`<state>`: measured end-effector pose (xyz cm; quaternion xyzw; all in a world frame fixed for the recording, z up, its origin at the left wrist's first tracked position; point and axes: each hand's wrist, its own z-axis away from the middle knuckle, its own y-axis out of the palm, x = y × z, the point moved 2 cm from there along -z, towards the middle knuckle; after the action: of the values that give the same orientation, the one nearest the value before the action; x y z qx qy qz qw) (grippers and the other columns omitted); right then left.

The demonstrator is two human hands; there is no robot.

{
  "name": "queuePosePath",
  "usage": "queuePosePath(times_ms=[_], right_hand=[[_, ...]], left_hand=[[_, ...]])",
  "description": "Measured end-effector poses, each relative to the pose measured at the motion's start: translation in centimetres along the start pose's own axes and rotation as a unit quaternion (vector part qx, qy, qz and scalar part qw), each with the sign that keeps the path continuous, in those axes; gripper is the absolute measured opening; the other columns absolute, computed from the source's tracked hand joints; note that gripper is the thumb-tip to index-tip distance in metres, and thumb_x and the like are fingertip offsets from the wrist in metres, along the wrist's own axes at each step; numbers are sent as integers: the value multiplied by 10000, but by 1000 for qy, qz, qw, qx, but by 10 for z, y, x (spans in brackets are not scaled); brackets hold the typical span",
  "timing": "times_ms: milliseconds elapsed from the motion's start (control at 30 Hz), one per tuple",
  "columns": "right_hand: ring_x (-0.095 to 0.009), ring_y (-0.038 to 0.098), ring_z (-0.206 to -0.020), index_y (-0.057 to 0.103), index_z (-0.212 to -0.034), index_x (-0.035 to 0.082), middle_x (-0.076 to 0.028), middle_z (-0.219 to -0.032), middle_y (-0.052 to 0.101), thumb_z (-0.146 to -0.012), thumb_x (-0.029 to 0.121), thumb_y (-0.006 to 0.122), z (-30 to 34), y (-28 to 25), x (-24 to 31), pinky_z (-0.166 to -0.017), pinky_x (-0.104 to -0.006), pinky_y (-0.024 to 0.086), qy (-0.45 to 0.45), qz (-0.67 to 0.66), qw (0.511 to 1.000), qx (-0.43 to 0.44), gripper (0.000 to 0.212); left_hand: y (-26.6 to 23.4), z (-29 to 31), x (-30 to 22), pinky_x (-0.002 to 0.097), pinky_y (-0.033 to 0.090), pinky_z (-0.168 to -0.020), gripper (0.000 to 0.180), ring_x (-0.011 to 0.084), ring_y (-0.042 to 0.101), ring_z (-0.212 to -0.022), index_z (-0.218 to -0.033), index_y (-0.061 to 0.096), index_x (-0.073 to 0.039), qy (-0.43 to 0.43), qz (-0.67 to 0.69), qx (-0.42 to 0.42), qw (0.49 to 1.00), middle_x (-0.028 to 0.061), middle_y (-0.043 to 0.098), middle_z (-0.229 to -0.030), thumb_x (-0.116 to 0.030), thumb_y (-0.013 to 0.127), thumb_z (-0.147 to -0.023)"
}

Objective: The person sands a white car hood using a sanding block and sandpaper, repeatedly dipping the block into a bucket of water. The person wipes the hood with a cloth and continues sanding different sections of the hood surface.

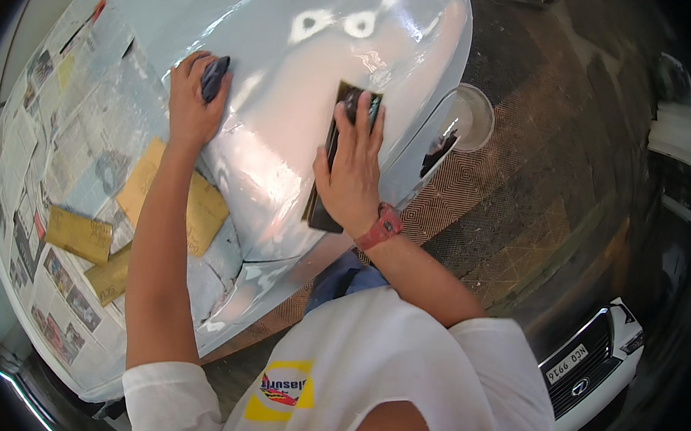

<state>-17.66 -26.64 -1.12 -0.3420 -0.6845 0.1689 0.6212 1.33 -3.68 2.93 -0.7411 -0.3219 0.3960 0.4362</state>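
A car body panel [269, 102], glossy and wet, lies in front of me in pale grey with lighter patches. My right hand [355, 164] grips a long black sanding block [326, 216], thumb along its side and fingers laid over its top. Brownish sandpaper edges show around the block, which lies against the panel. Farther left, my left hand [196, 97] is closed around a small dark pad [215, 78] whose exact kind I cannot make out. That hand rests at the border between the panel and the newspaper covering [69, 164].
Several yellow-brown sandpaper sheets [205, 214] lie on the newspaper beside my left forearm. A pale round bucket [483, 121] stands on the patterned floor [518, 159] past the panel's right edge. A white car [615, 370] is parked at the lower right.
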Motion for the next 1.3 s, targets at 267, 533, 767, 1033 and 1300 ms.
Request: queuePosePath(times_ms=[267, 533, 767, 1033, 1300], right_hand=[[-553, 184, -1641, 419, -1560, -130, -404, -1712, 284, -998, 241, 623, -119, -62, -180, -1363, -626, 112, 173, 71, 971, -148, 704], [-667, 153, -1588, 386, -1627, -81, -396, -1744, 207, -1006, 302, 707, 11, 48, 46, -1327, -690, 155, 107, 43, 987, -109, 797], [-402, 463, -1521, 402, -1655, -7, -295, -1749, 281, -1098, 437, 686, 42, -71, 40, -1098, -600, 504, 132, -609, 760, -184, 767], [-170, 684, -684, 773, -934, 17, -57, -783, 752, -1101, 311, 699, -17, -66, 73, -684, -324, 556, 144, -404, 898, -91, 347], [-152, 623, -679, 762, -904, 32, -50, -772, 682, -1054, 505, 719, -11, -96, -91, -653, -358, 530, 301, -265, 905, -138, 498]], left_hand=[[19, -5, -3, 518, 439, -1129, 332, 415, 620, -1232, -1255, 717, -97, 53, 49, -43, 996, 140, 676, -1371, -254, 794, -973], [13, 8, 28, 442, 519, -1015, 384, 349, 658, -1237, -1310, 704, -114, -28, -32, -32, 999, 154, 702, -1356, -315, 762, -988], [-55, 59, -183, 420, 502, -1108, 674, 372, 698, -1232, -1500, 635, -88, -12, 480, 217, 850, 229, 740, -1314, -626, 447, -1142], [17, 125, -194, 510, 451, -1199, 727, 411, 529, -1475, -1597, 534, -108, -19, 111, 97, 989, 221, 508, -1654, -339, 784, -955], [-29, 190, -200, 472, 554, -991, 634, 377, 647, -1141, -1547, 653, -249, 114, -75, 162, 977, 160, 607, -1522, -260, 834, -940]])
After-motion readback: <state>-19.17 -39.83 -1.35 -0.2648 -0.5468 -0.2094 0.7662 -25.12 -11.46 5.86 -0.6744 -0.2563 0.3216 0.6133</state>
